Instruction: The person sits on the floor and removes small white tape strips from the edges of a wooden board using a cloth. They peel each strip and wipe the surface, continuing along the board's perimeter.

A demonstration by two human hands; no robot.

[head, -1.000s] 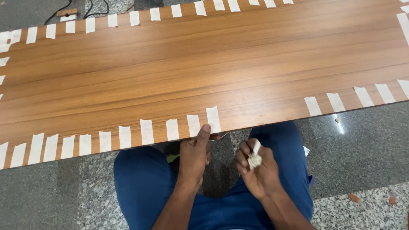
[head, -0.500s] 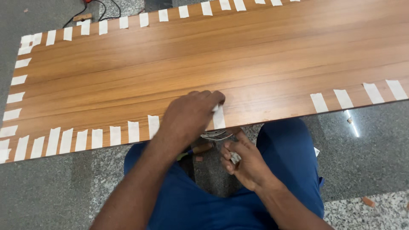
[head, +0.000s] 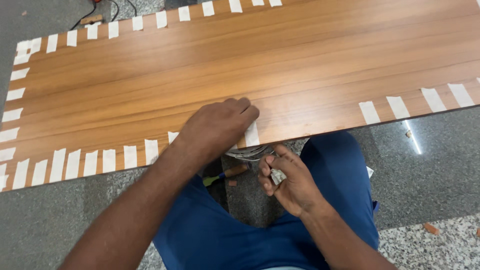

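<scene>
Nearest the camera are the person's knees in blue trousers [head: 220, 235], set apart over a grey speckled floor [head: 430, 170]. The right hand [head: 287, 182] hovers just below the board's near edge, fingers curled shut around a small white piece of tape [head: 277, 175] pinched between thumb and forefinger. Just beside it, under the board's edge, the rim of a tape roll [head: 250, 151] peeks out (most of it is hidden by the board). On the floor between the knees lies a tool with a wooden handle and a green tip [head: 225, 175], untouched and a little apart from both hands. The left hand [head: 217, 127] lies palm down on the board [head: 280, 55], fingers together and flat, gripping nothing; its fingertips press on a white tape strip [head: 251, 134] that folds over the near edge. More strips [head: 105, 160] line that edge to the left, touching the wood side by side with small gaps, and three [head: 400, 106] sit well apart to the right. Farther off, strips run up the left end [head: 15, 95] and along the far edge [head: 137, 22]. Beyond the far corner a dark cable [head: 90, 12] rests on the floor.
</scene>
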